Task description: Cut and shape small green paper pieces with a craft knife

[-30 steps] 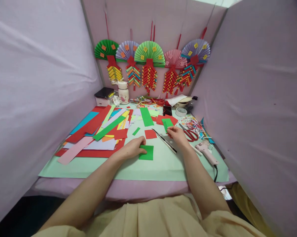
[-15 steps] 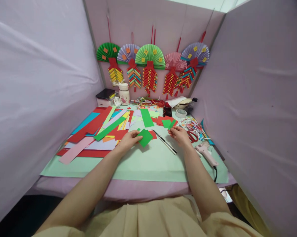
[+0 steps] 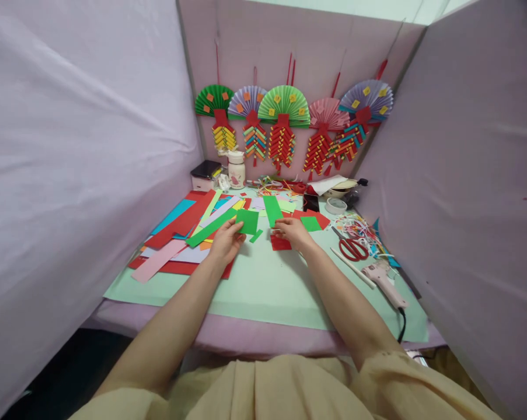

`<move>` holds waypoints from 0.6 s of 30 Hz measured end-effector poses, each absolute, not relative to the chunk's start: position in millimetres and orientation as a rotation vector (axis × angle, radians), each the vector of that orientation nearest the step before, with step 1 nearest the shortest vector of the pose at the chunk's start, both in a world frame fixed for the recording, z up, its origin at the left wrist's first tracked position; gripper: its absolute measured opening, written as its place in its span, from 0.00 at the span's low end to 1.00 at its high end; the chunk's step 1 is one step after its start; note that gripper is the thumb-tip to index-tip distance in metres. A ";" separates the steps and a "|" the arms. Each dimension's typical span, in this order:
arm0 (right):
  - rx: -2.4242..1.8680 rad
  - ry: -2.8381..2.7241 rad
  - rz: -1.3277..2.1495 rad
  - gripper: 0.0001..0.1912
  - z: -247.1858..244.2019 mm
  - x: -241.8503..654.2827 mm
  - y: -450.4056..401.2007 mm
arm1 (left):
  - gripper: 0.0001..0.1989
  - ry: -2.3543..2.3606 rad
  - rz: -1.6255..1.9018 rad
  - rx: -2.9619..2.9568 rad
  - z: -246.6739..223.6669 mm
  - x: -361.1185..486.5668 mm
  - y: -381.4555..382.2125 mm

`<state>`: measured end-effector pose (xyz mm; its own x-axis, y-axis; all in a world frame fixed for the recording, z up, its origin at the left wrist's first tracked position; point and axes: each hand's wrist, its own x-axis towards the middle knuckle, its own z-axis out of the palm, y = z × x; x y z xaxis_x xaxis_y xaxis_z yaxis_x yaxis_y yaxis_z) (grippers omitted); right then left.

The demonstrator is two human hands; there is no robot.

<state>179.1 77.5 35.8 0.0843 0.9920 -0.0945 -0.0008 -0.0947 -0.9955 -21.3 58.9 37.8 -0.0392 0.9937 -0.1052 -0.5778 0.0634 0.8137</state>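
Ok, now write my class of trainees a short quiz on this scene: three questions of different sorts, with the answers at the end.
1. Multiple choice. What is the left hand holding?
a) a roll of tape
b) green paper
c) a bottle

2. True or false? The red-handled scissors lie nearer the back wall than the pink glue gun does.

3. Fill in the number. In all, ___ pleated paper fans hang at the back.

Key: 1 b; 2 true; 3 five.
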 end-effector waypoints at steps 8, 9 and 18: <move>-1.111 -1.384 1.087 0.19 32.2 175.2 43.9 | 0.17 0.842 1.286 1.019 28.4 -8.6 47.7; -1.094 -1.406 1.065 0.18 32.7 175.9 40.5 | 0.16 0.852 1.259 1.060 27.5 -6.8 46.3; -1.139 -1.453 0.909 0.11 33.2 183.6 32.4 | 0.13 0.994 1.360 1.486 19.5 -2.7 45.8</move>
<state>183.6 32.4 33.2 -0.0180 0.9640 0.2652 0.1829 0.2639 -0.9470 -2.7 45.8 19.5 0.0860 0.9484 0.3051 0.0033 -0.3065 0.9519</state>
